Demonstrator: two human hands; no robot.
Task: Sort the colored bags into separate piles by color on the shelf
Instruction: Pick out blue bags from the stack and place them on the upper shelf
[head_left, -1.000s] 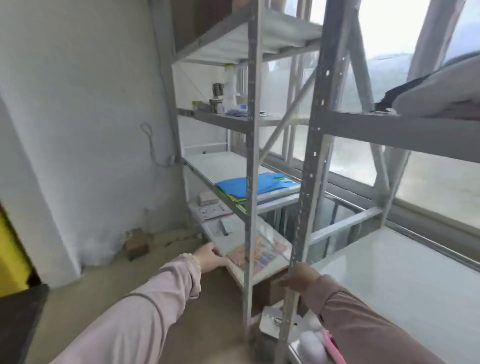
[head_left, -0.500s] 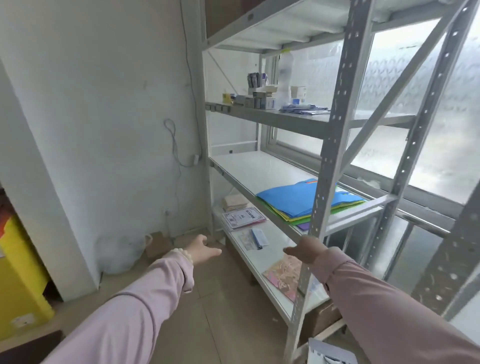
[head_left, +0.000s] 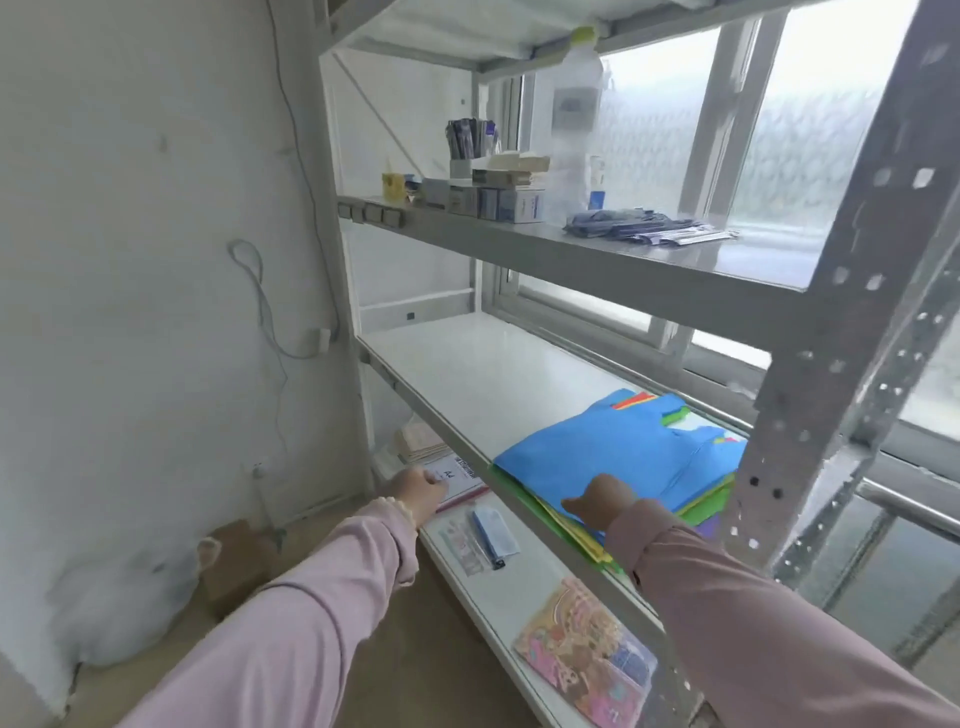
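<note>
Both arms in pink sleeves reach forward. Nearest, on the bottom shelf board (head_left: 524, 587): a colourful patterned booklet (head_left: 587, 657), then a small blue packet (head_left: 496, 531) with a pen-like item beside it.

Right hand (head_left: 602, 501) rests at the front edge of the bag stack (head_left: 623, 462) on the middle shelf (head_left: 483, 364) — fingers curled down onto the blue top bag (head_left: 618, 447), thumb out to the left. Can't tell if anything is actually pinched.

Left hand (head_left: 418, 492) is lower and to the left, loosely closed, in front of a white printed sheet (head_left: 457, 478) on the bottom board — contact or grip unclear.

Stack is one unsorted pile: blue on top, yellow, green and purple edges showing below, red/orange at the far end.

Further back, upper shelf (head_left: 623, 270) carries small boxes (head_left: 511, 203), a pen cup (head_left: 470, 143), a tall plastic bottle (head_left: 576, 130) and dark flat packets (head_left: 639, 228). Frosted window (head_left: 805, 130) behind.
</note>
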